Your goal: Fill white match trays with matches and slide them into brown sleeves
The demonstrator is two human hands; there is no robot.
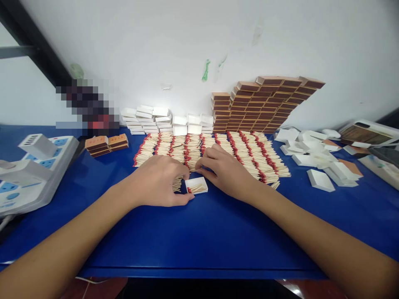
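Both bare forearms reach over the blue tabletop (199,241). Left hand (158,180) curled, thumb against small white cardboard tray (196,185) holding a few red-tipped matches, fingers pinching a bundle of matchsticks (177,184). Right hand (226,170) loosely curled on the spread match rows (249,155), grip unclear. Brown matchbox stack (264,104) behind.

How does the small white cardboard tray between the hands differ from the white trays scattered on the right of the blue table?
The small white cardboard tray between the left hand and right hand holds a few red-tipped matches; the scattered white trays show none. It lies alone and flat, with both hands close around it; the scattered ones lie jumbled, some overlapping, with no hand near. Both are shallow white rectangles on the blue table.
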